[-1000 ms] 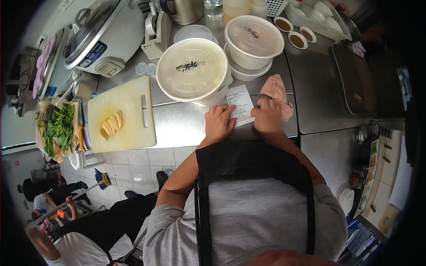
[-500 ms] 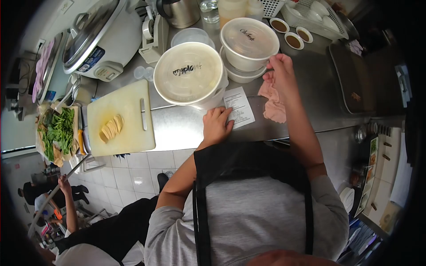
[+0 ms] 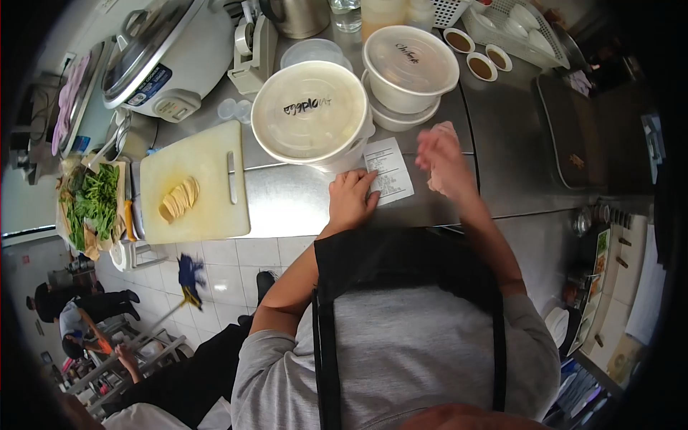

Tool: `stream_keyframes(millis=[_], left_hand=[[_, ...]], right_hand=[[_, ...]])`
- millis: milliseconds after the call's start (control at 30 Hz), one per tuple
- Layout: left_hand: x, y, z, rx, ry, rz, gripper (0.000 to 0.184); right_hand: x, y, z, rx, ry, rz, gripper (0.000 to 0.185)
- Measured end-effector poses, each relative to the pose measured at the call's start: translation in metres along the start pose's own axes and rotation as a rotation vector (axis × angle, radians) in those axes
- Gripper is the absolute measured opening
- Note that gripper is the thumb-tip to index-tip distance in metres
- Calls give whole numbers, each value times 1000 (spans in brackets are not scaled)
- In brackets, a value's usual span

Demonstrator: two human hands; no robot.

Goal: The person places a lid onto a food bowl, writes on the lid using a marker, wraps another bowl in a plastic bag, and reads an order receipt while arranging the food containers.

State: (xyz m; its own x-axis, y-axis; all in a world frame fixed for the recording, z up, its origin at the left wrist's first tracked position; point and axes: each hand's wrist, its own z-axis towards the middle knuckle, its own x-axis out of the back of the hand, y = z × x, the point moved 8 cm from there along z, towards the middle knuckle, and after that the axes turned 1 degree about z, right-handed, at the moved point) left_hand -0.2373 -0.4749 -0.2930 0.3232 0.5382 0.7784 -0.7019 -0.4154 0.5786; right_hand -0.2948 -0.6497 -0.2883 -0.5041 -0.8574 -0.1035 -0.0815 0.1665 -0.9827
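My left hand (image 3: 351, 199) lies flat on the steel counter, its fingertips at the left edge of a printed receipt (image 3: 389, 172). Over a pink cloth (image 3: 441, 188), mostly covered, is my right hand (image 3: 443, 158); motion smears its fingers. Just beyond the receipt stands a large white tub (image 3: 308, 118) with a clear lid marked "eggplant". Right of it, another lidded white tub (image 3: 410, 68) with handwriting rests on a lower lidded bowl (image 3: 401, 118). Neither hand touches the tubs.
To the left lie a cutting board (image 3: 161, 161) with pale slices (image 3: 179, 199), an orange-handled knife (image 3: 130, 218) and leafy greens (image 3: 97, 201). A rice cooker (image 3: 168, 61) and tape dispenser (image 3: 252, 54) stand behind; sauce cups (image 3: 481, 67) sit right. Another person (image 3: 179, 380) works at lower left.
My right hand has left the right tub's rim and come down toward me over the pink cloth. My left hand stays by the receipt. The other person's pole has swung, showing a blue mop head.
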Motion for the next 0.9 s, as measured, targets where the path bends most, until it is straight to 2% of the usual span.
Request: stream_keyframes(millis=[33, 100, 200, 433, 533, 633, 733, 800, 900], left_hand=[[1, 1, 0, -3, 5, 2, 39], [1, 1, 0, -4, 10, 7, 40], [0, 1, 0, -2, 6, 14, 40], [-1, 0, 1, 10, -10, 1, 41], [0, -1, 0, 10, -7, -7, 40], [0, -1, 0, 7, -12, -7, 40], [1, 0, 1, 1, -9, -3, 40], [2, 1, 1, 3, -12, 1, 40], [1, 1, 1, 9, -21, 8, 40]], right_hand=[[-13, 8, -14, 89, -83, -331, 21], [-33, 6, -36, 412, -131, -880, 19], [-42, 9, -45, 462, -90, -977, 21], [-46, 14, -46, 431, -90, -1088, 21], [-39, 2, -47, 464, 22, -1218, 20], [6, -21, -26, 108, 265, -1322, 13], [31, -40, 6, 75, 125, -736, 17], [44, -60, 20, 68, 287, -224, 32], [28, -89, 37, -62, 308, 66, 41]])
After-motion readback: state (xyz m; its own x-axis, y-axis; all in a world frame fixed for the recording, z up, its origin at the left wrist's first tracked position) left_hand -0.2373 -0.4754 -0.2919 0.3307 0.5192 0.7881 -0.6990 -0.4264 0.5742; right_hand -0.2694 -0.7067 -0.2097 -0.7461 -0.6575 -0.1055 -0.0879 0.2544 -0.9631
